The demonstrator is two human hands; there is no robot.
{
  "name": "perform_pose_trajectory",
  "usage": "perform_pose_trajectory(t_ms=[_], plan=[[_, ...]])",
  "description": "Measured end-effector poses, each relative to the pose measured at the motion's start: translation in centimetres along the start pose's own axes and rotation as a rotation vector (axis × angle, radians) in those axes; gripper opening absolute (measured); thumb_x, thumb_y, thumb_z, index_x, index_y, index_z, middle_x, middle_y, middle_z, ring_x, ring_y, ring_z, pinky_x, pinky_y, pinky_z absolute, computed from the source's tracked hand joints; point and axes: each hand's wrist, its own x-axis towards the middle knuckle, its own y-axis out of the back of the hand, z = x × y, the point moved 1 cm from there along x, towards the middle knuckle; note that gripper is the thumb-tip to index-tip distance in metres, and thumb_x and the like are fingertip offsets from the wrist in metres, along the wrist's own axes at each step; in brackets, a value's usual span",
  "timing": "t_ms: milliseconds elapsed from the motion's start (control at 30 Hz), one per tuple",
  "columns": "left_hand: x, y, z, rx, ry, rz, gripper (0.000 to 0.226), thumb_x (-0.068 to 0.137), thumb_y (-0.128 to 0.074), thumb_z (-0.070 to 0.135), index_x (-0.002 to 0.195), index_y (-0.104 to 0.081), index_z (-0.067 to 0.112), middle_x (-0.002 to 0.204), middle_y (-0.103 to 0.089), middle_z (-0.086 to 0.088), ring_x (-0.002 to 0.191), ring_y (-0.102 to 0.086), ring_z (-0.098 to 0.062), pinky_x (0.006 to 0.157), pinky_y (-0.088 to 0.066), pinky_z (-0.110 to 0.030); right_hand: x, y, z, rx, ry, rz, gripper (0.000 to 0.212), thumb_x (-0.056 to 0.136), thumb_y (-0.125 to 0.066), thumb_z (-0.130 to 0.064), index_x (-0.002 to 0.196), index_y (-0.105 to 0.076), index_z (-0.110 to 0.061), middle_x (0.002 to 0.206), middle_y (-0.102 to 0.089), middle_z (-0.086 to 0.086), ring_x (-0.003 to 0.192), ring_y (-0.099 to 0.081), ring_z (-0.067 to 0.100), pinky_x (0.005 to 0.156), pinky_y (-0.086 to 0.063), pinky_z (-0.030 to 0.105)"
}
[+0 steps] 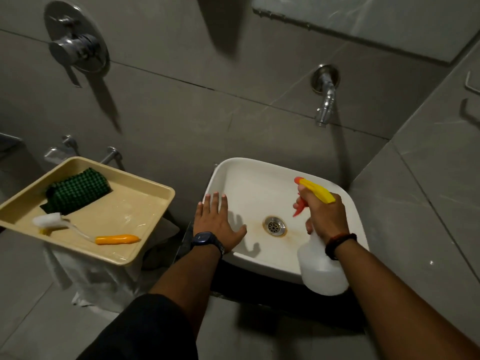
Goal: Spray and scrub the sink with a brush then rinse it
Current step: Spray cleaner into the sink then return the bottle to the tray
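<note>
White ceramic sink [249, 188] sits at centre right, with a metal drain [274, 225] ringed by brown staining. At left, a beige tray [145, 245] holds a brush [85, 229] with white bristles and an orange handle, plus a green textured cloth [76, 192] at its far side. A chrome tap [324, 100] projects from the grey tiled wall above the sink; a round mixer valve [75, 46] is mounted far left. The left hand [217, 224], wristwatch [206, 241] on the wrist, lies flat and released, fingers spread, on the sink's left rim. The right hand [324, 216] grasps a white spray bottle [320, 266] by its neck over the basin, yellow-and-red nozzle pointing far-left.
</note>
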Motion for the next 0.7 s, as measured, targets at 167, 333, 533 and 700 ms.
perform_pose_trajectory(t_ms=[167,333,533,700], plan=[[0.1,2.6,-5.7,-0.122,0.097,0.095,0.092,0.075,-0.035,0.071,0.149,-0.017,0.019,0.157,-0.020,-0.011,0.143,-0.015,-0.029,0.116,-0.012,-0.044,-0.9,-9.2,-7.9,0.223,0.269,-0.003,0.022,0.093,-0.053,-0.031,0.106,-0.064,-0.045,0.072,-0.069,0.005,0.054,-0.062,0.029,0.036,-0.043,0.026],[0.2,4.7,-19.4,-0.082,0.286,0.131,0.085,0.077,-0.049,0.063,0.145,-0.029,0.015,0.151,-0.032,-0.015,0.137,-0.028,-0.033,0.113,-0.025,-0.043,-0.2,-22.6,-12.7,0.362,0.387,-0.011,0.023,0.090,-0.051,-0.038,0.098,-0.060,-0.057,0.075,-0.068,0.000,0.059,-0.067,0.023,0.035,-0.043,0.025],[-0.3,4.6,-34.1,-0.039,0.495,0.108,0.086,0.077,-0.048,0.062,0.146,-0.026,0.015,0.152,-0.030,-0.013,0.138,-0.027,-0.030,0.112,-0.025,-0.043,2.9,-40.3,-9.7,0.328,0.203,-0.128,0.024,0.093,-0.053,-0.035,0.111,-0.057,-0.050,0.080,-0.067,0.005,0.058,-0.061,0.027,0.043,-0.048,0.023],[-0.3,1.8,-42.3,0.039,0.633,0.052,0.096,0.077,-0.038,0.070,0.150,-0.006,0.016,0.159,-0.006,-0.012,0.145,-0.003,-0.030,0.116,-0.005,-0.045,4.5,-50.7,-4.4,0.223,0.124,-0.215,0.032,0.091,-0.055,-0.040,0.119,-0.065,-0.028,0.094,-0.074,0.003,0.086,-0.070,0.022,0.077,-0.059,0.033]])
